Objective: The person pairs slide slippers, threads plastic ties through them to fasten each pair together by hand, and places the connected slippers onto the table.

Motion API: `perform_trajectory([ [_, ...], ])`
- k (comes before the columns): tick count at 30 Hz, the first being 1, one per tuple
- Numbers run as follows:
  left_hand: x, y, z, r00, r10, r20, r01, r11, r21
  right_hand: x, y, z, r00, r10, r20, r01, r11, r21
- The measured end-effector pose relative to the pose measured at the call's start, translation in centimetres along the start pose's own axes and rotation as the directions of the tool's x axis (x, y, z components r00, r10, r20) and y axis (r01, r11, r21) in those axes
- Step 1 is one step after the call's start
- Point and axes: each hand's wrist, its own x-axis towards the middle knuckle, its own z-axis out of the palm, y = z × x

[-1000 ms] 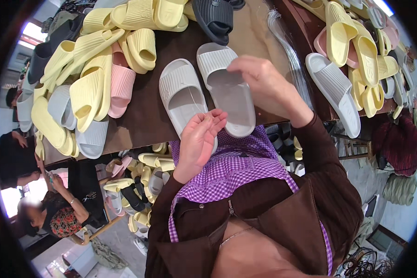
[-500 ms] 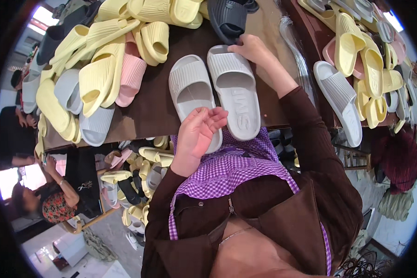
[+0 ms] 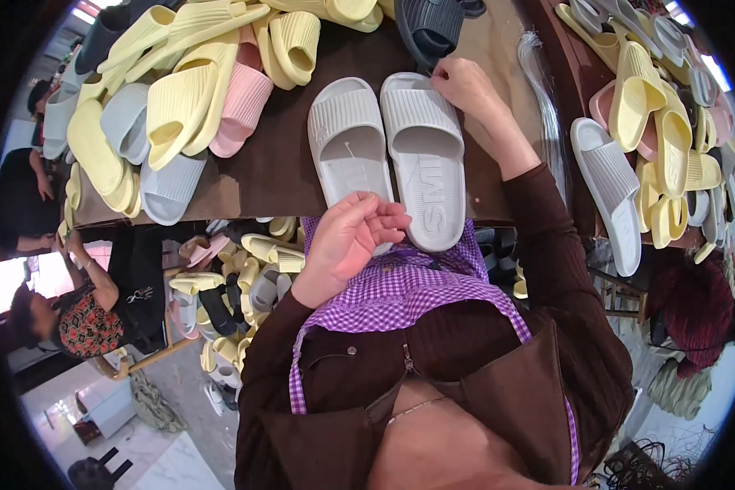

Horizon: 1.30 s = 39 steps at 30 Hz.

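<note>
Two pale grey ribbed slide sandals lie side by side in front of me, toes away, heels at the table's near edge. My left hand (image 3: 353,241) is over the heel of the left slide (image 3: 349,122), its thumb and index fingertip pinched together and the other fingers loosely bent. Whatever is in that pinch is too small to make out. At the toe of the right slide (image 3: 423,118), my right hand (image 3: 468,88) has its fingers closed, with the fingertips beside a dark slide (image 3: 429,31). What they grip is hidden. A thin pale strand shows on the left slide's footbed.
Yellow slides (image 3: 184,102), pink slides (image 3: 243,102) and grey ones are heaped at the left. A bundle of clear strands (image 3: 541,90) lies right of my right hand. Another slide pile (image 3: 661,122) stands farther right. Someone (image 3: 90,314) is at the far left.
The view has shifted a little, so the slides and piles sit differently in it. The two grey slides now lie more level with each other. Both hands keep nearly the same pose.
</note>
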Motion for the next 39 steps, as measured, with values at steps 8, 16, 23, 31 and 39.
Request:
perform_trajectory([
  [8,4.6,3.3,-1.0,0.981,0.167,-0.096,-0.167,0.986,0.009,0.9,-3.6,-0.3,0.982,-0.189,-0.007,0.178,0.911,0.373],
  [16,9.1,3.5,0.1,0.914,0.234,-0.331,-0.27,0.961,-0.067,4.4,-5.4,2.3,0.907,-0.406,0.114,0.271,0.768,0.581],
  [23,10.1,3.5,-0.8,0.92,0.231,-0.316,-0.274,0.957,-0.098,5.1,-6.2,4.0,0.84,-0.483,0.245,0.324,0.81,0.489],
  [31,7.4,3.3,1.3,0.922,0.259,-0.286,-0.249,0.966,0.072,4.3,-6.1,2.9,0.955,-0.296,-0.019,0.279,0.874,0.397],
  [39,5.3,6.9,5.4,0.663,0.748,0.001,-0.556,0.492,0.669,2.4,-7.4,0.5,0.963,-0.262,-0.056,0.246,0.781,0.574],
])
